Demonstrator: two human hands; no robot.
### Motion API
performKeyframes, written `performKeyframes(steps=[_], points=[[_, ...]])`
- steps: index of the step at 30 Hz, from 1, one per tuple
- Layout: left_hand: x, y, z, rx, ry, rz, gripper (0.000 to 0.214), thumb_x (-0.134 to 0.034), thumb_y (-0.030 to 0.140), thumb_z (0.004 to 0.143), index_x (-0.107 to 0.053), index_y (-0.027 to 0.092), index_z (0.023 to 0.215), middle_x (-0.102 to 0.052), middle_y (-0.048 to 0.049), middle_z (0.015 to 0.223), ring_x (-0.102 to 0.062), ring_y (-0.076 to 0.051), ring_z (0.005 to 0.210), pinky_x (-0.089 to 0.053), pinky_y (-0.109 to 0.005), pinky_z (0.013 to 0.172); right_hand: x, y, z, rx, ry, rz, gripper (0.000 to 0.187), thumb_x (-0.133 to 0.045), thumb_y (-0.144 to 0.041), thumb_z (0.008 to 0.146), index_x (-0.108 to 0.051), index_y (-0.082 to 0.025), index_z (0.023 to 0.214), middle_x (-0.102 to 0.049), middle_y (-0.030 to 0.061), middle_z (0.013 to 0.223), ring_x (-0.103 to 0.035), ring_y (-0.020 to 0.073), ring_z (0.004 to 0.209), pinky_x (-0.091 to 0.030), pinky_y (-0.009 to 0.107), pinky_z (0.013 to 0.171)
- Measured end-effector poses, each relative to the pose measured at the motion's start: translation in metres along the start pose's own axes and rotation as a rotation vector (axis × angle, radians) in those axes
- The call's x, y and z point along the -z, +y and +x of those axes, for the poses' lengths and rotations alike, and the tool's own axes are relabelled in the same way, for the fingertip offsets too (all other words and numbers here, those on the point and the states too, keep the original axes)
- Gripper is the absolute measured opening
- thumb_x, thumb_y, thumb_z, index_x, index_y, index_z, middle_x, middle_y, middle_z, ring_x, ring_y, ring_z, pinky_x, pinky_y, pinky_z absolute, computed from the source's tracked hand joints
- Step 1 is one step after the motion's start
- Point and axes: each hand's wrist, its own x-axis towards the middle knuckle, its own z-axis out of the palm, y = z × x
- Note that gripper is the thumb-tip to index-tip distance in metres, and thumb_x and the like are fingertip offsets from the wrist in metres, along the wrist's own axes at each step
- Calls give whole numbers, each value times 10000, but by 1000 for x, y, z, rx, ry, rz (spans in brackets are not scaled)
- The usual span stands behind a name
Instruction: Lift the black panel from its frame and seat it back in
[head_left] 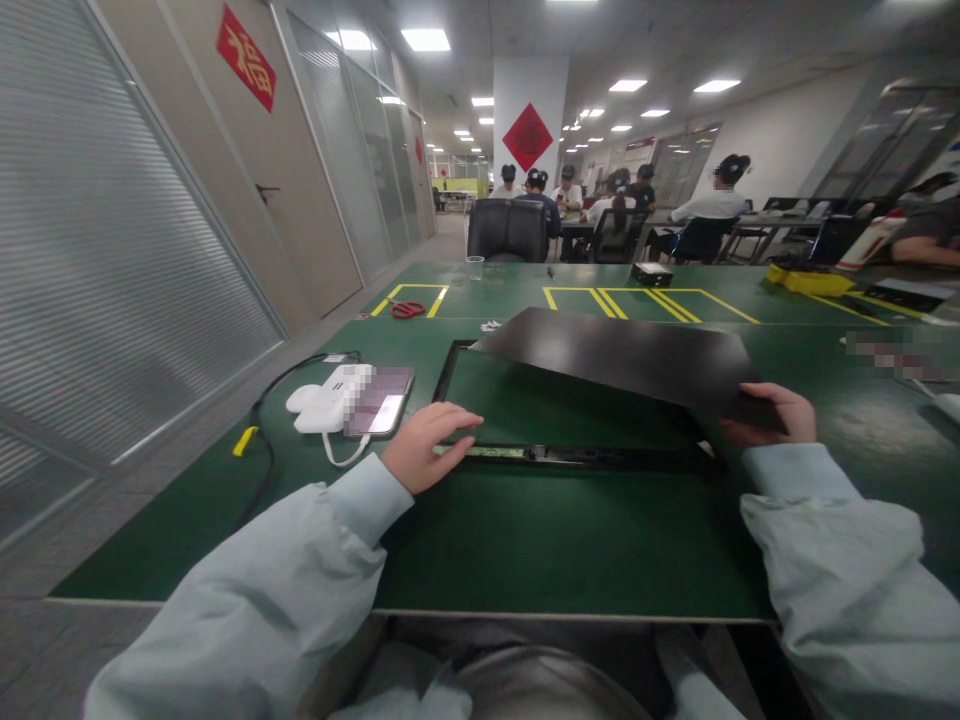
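Observation:
My right hand [776, 412] grips a thin, dark flat panel [622, 350] by its right end, fingers under the edge. The panel is tilted above a black rectangular frame [570, 457] that lies on the green table and covers part of it. Along the frame's near side runs a narrow strip, green at its left part. My left hand [429, 447] is at the frame's near left corner, thumb and fingers apart with nothing seen between them. Whether it touches the frame I cannot tell.
Left of the frame lie a phone [390, 402], a white device [330, 400] with a cable, and a black cord [262, 440]. Red-handled scissors [407, 309], a clear cup [475, 267] and a small black box [652, 274] are farther back. Several people sit beyond.

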Motion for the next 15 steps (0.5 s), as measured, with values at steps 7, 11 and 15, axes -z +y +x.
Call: performKeyframes(steps=[7, 11, 15], points=[[3, 4, 3, 56, 135, 66, 306, -670, 272, 997, -732, 220, 1292, -708, -156, 1319, -672, -339, 1269, -537, -536, 1111, -6, -3, -10, -85, -49, -122, 392, -654, -53, 497, -656, -236, 844, -728, 66, 758, -768, 303, 788, -693, 444, 723], [0, 3, 5, 237, 112, -98, 358, -767, 326, 897, -771, 232, 1243, -695, -164, 1425, -612, -385, 1383, -433, -612, 1218, -5, -1, -7, -110, -100, -160, 394, -650, -52, 477, -651, -237, 825, -741, 66, 766, -783, 319, 822, -694, 434, 726], [-3, -4, 8, 467, 203, -273, 373, -804, 383, 866, -783, 229, 1205, -694, -159, 1449, -571, -403, 1443, -340, -644, 1285, 1, 1, 3, -112, -142, -172, 376, -666, -56, 486, -665, -227, 820, -767, 82, 808, -792, 337, 856, -693, 459, 756]])
